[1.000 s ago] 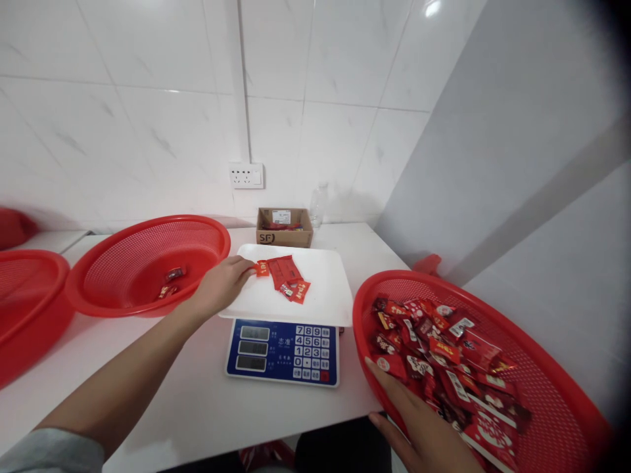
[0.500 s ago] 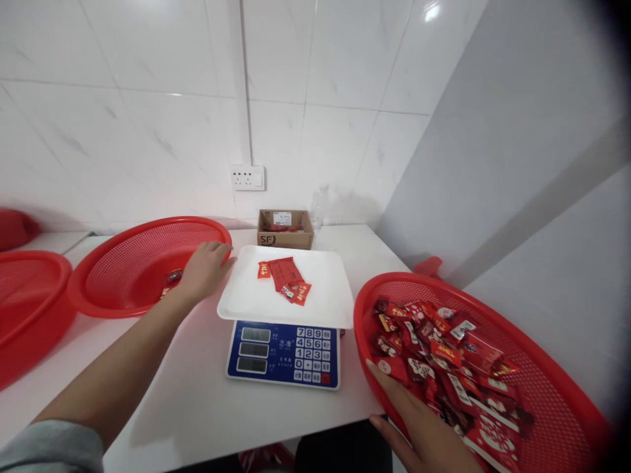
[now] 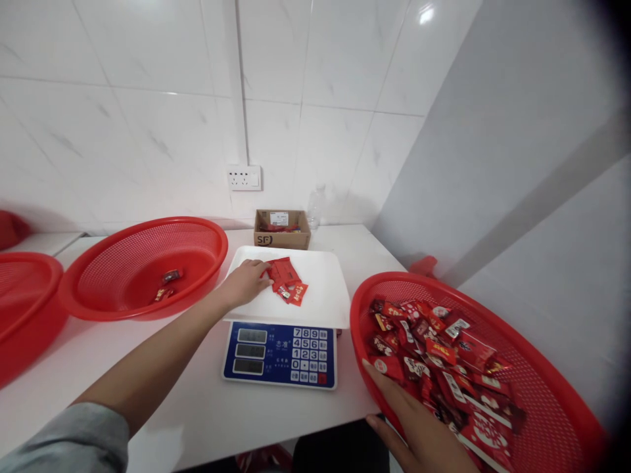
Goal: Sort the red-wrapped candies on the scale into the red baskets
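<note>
On the white pan [image 3: 315, 309] of a blue digital scale [image 3: 280, 355], my left hand [image 3: 249, 282] reaches in from the left. Its thumb and fingers close at the left edge of a few red snack packets [image 3: 290, 279], around the spot of a small packet that is now hidden by them. My right hand [image 3: 414, 420] grips the near rim of a red plastic basket [image 3: 552, 394], thumb outside and fingers along the edge. Many red and dark wrapped snacks [image 3: 444, 368] fill this basket, which sits tilted at the right.
Left of the scale stands another red basket [image 3: 197, 289] with a few wrapped pieces [image 3: 170, 276] in it. A further red basket [image 3: 29, 328] is at the far left. Behind the scale are a cardboard box [image 3: 282, 240] and a clear plastic bottle [image 3: 317, 207]. The table's front edge runs below.
My left hand has moved right, from the rim of the left basket to the packets on the scale pan. My right hand stays on the right basket.
</note>
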The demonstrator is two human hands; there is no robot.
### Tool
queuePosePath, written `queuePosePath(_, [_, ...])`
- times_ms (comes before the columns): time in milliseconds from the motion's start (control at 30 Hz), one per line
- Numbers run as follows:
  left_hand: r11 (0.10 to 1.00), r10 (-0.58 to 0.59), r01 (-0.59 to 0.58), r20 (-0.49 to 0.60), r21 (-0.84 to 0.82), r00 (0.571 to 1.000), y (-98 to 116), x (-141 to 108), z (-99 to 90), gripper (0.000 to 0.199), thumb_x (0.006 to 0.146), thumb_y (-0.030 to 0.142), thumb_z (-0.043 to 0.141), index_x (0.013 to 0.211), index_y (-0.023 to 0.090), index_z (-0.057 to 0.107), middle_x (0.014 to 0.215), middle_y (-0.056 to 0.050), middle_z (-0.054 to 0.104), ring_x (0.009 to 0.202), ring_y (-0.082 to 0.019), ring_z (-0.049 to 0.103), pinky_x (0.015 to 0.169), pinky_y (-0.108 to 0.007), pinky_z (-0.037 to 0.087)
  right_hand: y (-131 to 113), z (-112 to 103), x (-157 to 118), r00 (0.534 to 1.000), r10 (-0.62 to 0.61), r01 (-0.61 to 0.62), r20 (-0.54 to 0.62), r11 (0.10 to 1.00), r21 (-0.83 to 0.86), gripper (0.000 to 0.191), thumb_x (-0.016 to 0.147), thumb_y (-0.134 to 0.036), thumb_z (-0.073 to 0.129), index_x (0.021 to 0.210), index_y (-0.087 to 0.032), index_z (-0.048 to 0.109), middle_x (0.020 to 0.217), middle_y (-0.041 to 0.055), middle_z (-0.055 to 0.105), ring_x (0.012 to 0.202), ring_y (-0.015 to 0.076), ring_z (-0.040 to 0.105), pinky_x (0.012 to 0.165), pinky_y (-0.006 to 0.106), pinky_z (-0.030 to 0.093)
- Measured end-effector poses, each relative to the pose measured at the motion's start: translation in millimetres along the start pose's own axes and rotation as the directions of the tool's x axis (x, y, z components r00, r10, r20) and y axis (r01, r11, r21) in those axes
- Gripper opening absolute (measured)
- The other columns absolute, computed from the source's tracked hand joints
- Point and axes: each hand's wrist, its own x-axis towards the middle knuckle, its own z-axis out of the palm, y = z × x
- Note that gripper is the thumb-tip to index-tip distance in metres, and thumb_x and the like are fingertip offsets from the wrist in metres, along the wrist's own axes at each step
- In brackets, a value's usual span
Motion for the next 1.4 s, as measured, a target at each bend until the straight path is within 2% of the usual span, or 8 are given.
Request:
queuePosePath(333, [0.999,-0.013,0.012,-0.018,-0.051,1.0,31.7,-16.8,-0.9,0.037,0.085,0.039,0.047,0.116,0.019,0.052,0.122,-0.012,0.053,0.11,-0.027,0.05,0.084,-0.039,0.045,2.7,2.2,0.3,1.0,-0.005,0.005,0.0,1.0,0.019,0.051,0.084,-0.035,0.045,0.133,-0.026,0.043,0.135,0.0028,0.048,0.122,0.0211,0.047,0.099,0.035,0.042])
queuePosePath(533, [0.996,0.09,-0.089,-0.059,0.024,0.994,48.9,-19.3,14.0,0.047,0.084,0.043,0.049,0.125,0.021,0.047,0.135,-0.012,0.04,0.117,-0.03,0.042,0.088,-0.042,0.044,3.2,2.3,0.0,1.0,-0.014,0.013,0.008,1.0,0.017,0.051,0.085,-0.036,0.043,0.134,-0.023,0.043,0.135,0.0046,0.048,0.123,0.0209,0.047,0.099,0.035,0.042])
queuePosePath(667, [0.987,0.137,-0.134,-0.036,0.093,0.99,58.4,-19.2,22.9,0.05,0.083,0.049,0.049,0.128,0.027,0.047,0.143,-0.011,0.031,0.122,-0.035,0.037,0.092,-0.05,0.038,0.8,1.0,-0.4,1.0,-0.007,0.007,0.011,1.0,0.007,0.05,0.086,-0.036,0.041,0.134,-0.023,0.042,0.136,0.0038,0.046,0.124,0.02,0.045,0.101,0.035,0.041])
queuePosePath(767, [0.984,0.159,-0.159,0.007,0.083,0.987,62.7,-19.7,26.1,0.048,0.083,0.051,0.048,0.126,0.029,0.05,0.146,-0.009,0.028,0.13,-0.037,0.026,0.098,-0.055,0.03,-0.2,0.4,-0.2,1.0,-0.002,0.002,0.028,1.0,-0.007,0.051,0.086,-0.037,0.04,0.135,-0.022,0.04,0.137,0.0036,0.045,0.125,0.0189,0.044,0.101,0.033,0.04])
queuePosePath(867, [0.983,0.18,-0.182,0.053,0.036,0.982,61.9,-21.8,24.4,0.044,0.084,0.049,0.048,0.122,0.027,0.053,0.146,-0.009,0.028,0.134,-0.038,0.018,0.101,-0.057,0.026,1.7,1.1,0.0,0.999,-0.002,0.003,0.04,1.0,-0.02,0.052,0.086,-0.037,0.04,0.135,-0.021,0.04,0.137,0.0043,0.045,0.124,0.0189,0.044,0.101,0.032,0.04])
queuePosePath(1133, [0.943,0.31,-0.305,0.024,-0.134,0.95,39.6,-32.5,11.3,0.024,0.082,0.026,0.053,0.104,0.022,0.06,0.144,-0.008,0.03,0.134,-0.029,0.023,0.106,-0.046,0.029,7.7,4.8,-0.3,1.0,-0.019,0.019,0.021,1.0,-0.007,0.052,0.085,-0.038,0.043,0.135,-0.024,0.041,0.137,0.0044,0.046,0.123,0.0211,0.045,0.1,0.034,0.042])
queuePosePath(1267, [0.946,0.283,-0.28,-0.004,-0.162,0.959,30.3,-37.3,8.9,0.036,0.073,0.01,0.052,0.107,0.021,0.055,0.14,-0.011,0.035,0.133,-0.028,0.025,0.106,-0.046,0.03,6.8,4.7,-0.2,0.999,-0.024,0.024,0.021,1.0,0.009,0.052,0.085,-0.037,0.043,0.136,-0.024,0.04,0.137,0.0041,0.045,0.124,0.0211,0.045,0.1,0.034,0.041])
queuePosePath(1400, [0.961,0.205,-0.213,-0.064,-0.175,0.977,27.6,-38.5,11.1,0.039,0.076,0.021,0.056,0.114,0.02,0.048,0.134,-0.013,0.04,0.128,-0.028,0.032,0.103,-0.045,0.033,6.1,4.0,0.1,1.0,-0.028,0.028,0.012,1.0,0.006,0.052,0.085,-0.036,0.043,0.135,-0.025,0.04,0.136,0.0042,0.046,0.123,0.0215,0.046,0.099,0.035,0.042])
